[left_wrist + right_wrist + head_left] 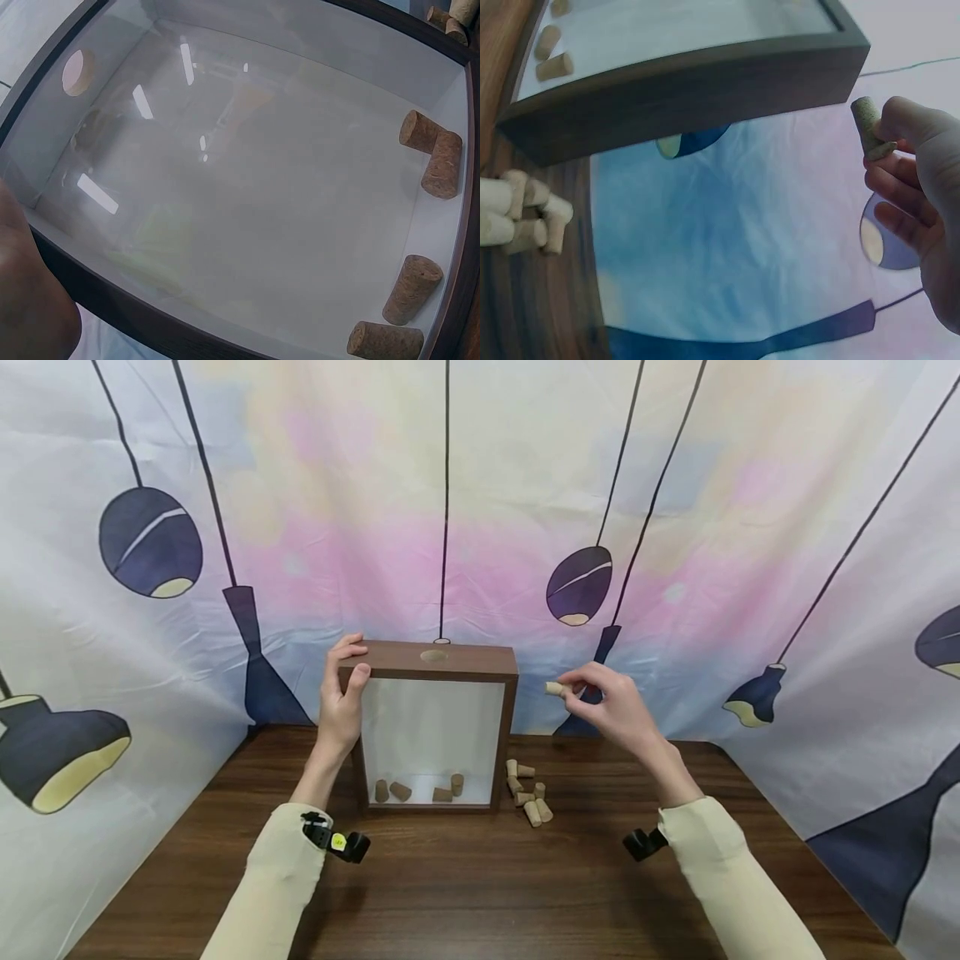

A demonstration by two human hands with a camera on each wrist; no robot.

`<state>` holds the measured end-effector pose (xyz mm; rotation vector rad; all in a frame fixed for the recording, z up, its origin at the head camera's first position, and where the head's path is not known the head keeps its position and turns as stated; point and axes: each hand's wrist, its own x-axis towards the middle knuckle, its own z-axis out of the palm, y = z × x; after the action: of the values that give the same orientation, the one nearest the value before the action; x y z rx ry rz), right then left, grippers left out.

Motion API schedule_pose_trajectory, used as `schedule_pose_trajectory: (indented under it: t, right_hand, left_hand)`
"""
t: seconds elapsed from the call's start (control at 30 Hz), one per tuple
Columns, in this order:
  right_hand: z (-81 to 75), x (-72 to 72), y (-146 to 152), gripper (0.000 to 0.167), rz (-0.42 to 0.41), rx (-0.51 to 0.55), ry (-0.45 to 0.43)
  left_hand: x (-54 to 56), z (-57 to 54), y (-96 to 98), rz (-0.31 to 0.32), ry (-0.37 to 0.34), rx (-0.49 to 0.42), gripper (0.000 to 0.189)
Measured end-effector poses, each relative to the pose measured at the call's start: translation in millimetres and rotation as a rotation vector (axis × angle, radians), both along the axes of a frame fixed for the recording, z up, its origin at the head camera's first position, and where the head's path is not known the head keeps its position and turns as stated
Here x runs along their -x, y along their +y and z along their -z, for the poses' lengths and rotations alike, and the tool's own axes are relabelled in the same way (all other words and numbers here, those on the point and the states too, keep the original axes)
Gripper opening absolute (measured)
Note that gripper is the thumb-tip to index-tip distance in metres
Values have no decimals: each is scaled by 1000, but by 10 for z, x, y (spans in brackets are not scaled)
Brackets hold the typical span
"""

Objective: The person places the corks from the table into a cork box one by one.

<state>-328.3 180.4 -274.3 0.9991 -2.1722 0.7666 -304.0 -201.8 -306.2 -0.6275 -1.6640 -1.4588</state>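
A brown wooden box frame [433,662] with a clear front stands upright on the table, a round hole [434,656] in its top. My left hand [342,702] grips its upper left corner, thumb at the front and fingers over the top. Several corks [442,165] lie inside on its floor, some upright and some on their sides. To the right of the box, in the air at about the height of its top, my right hand [611,703] pinches a cork [867,124] between thumb and fingers.
A loose pile of corks [533,812] lies on the dark wooden table [480,885], close by the right foot of the box. Behind and on both sides hangs a cloth backdrop [510,527] printed with lamps. Small cameras sit on both wrists.
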Motion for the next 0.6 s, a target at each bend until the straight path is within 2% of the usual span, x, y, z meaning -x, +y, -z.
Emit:
schedule_pose_trajectory:
  t: [0.33, 0.6]
  right_hand:
    - [-274, -50, -215, 18, -17, -1, 49]
    - [-460, -58, -454, 17, -98, -23, 87]
  left_hand:
    - [-13, -1, 12, -5, -6, 5, 38]
    - [-16, -5, 11, -6, -3, 7, 39]
